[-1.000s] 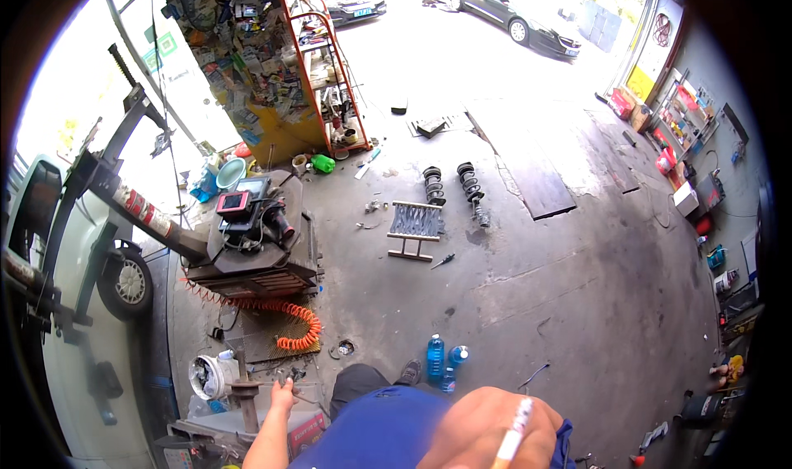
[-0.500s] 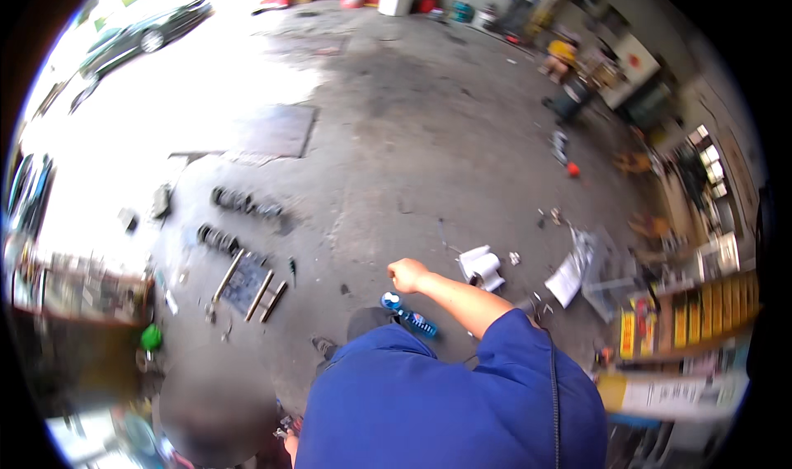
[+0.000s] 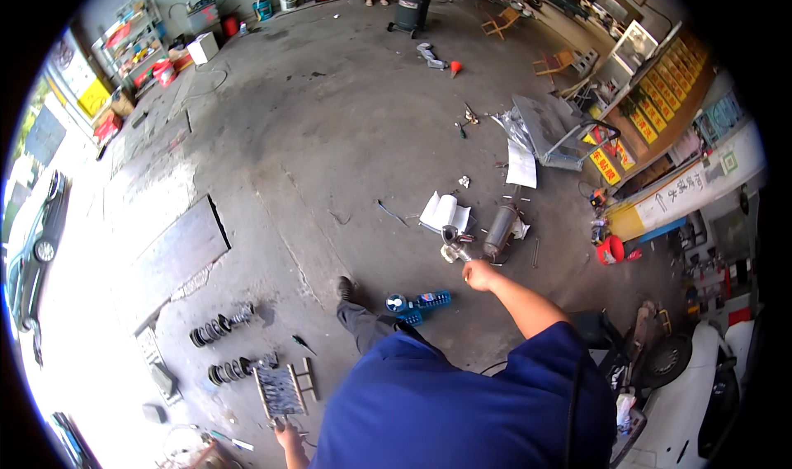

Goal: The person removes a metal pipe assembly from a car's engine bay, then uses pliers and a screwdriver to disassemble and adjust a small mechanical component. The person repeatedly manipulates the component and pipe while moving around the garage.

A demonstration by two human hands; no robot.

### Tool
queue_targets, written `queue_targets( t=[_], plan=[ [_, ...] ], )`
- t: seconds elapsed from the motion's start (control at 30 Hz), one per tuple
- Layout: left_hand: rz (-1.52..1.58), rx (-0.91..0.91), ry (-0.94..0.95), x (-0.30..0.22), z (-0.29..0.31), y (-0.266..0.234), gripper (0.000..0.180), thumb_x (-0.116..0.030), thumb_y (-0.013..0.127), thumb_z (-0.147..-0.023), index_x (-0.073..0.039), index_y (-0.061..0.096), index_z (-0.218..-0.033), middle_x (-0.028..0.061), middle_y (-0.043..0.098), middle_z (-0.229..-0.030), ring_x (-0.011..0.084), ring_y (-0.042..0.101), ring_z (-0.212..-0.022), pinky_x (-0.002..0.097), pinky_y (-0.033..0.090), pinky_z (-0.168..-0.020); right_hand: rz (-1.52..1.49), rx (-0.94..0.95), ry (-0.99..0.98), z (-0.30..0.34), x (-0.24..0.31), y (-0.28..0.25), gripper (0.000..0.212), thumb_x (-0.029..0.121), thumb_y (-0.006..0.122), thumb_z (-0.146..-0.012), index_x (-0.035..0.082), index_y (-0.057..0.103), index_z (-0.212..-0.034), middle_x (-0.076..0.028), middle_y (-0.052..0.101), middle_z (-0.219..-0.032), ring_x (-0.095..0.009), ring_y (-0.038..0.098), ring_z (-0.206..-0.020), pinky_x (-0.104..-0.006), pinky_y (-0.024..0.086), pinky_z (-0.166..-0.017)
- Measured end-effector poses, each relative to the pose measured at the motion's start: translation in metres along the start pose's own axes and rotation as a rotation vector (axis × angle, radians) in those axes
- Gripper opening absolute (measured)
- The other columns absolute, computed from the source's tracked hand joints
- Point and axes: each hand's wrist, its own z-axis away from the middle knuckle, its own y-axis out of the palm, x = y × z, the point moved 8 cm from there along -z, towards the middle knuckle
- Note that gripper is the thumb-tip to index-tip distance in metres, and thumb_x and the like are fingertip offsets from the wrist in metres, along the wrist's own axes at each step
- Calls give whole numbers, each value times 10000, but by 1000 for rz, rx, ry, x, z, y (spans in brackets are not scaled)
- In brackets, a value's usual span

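Observation:
My right hand [image 3: 477, 276] is closed in a fist at the end of my outstretched arm. It appears over the floor beside a metal pipe elbow [image 3: 450, 235] and a grey metal cylinder with pipe ends [image 3: 499, 231]; nothing shows in the fist. Low at the left, my left hand [image 3: 286, 433] has its fingers bent round something small and grey that I cannot make out. A low metal frame [image 3: 282, 389] is just beyond it. Two coil-spring struts [image 3: 216, 330] lie farther left. Blue bottles [image 3: 432, 299] lie in front of my body, near my shoe [image 3: 345, 288].
White paper [image 3: 445, 213] lies near the pipe parts. A flat trolley [image 3: 551, 131] stands at the right, with a red bucket [image 3: 610, 249] nearer. Several small tools, including a screwdriver [image 3: 304, 344], are on the floor. A white car [image 3: 693, 395] is at lower right.
My view has turned right, so the floor things have shifted left. My right hand now appears beside the pipe parts. A person's head, earlier at lower left, is out of view.

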Motion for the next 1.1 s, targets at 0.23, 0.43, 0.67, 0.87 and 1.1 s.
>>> queue_targets(
  t=[0.23, 0.43, 0.67, 0.87, 1.1],
  plan=[
    [-519, -18, 577, -221, -92, 30, 410, -327, 810, -917, 31, 669, -1061, 133, 770, -850, 247, 747, -760, 403, 576, -702, -57, 139, 88, -63, 80, 76, 200, 198, 775, -848, 105, 823, -1019, -139, 803, -1034, -304, 776, -968, -394, 610, -892],
    [-636, 177, 469, -388, -179, 109, 697, -317, 737, -982, 89, 495, -1493, 263, 635, -1441, 292, 693, -1187, 386, 580, -908, -135, 58, -64, -188, 187, -30, 380, 418, 719, -962, 100, 737, -1168, -138, 779, -1004, -338, 752, -940, -457, 594, -853],
    [-506, 443, 337, -560, -191, 253, 386, -406, 630, -1059, -44, 540, -1159, 124, 687, -863, 234, 708, -681, 444, 610, -497, -337, -361, -14, -182, 225, -264, 406, 321, 726, -998, 53, 700, -1303, -140, 780, -1131, -265, 757, -1016, -392, 583, -877],
    [-676, 582, 292, -682, -239, 386, 409, -416, 586, -1080, -49, 514, -1245, 115, 695, -951, 237, 735, -841, 477, 642, -642, -861, -583, 138, -77, 175, -357, 339, 176, 704, -1052, 7, 663, -1343, -85, 748, -1178, -139, 719, -1045, -294, 588, -869],
    [-894, 612, 357, -851, -243, 537, 484, -448, 619, -1044, -99, 572, -1376, 140, 699, -951, 250, 753, -848, 447, 633, -570, -676, -1088, 566, 161, 228, -471, 527, 236, 658, -1040, -43, 565, -1477, -191, 686, -1388, -245, 693, -1214, -370, 525, -1089]
  ],
)
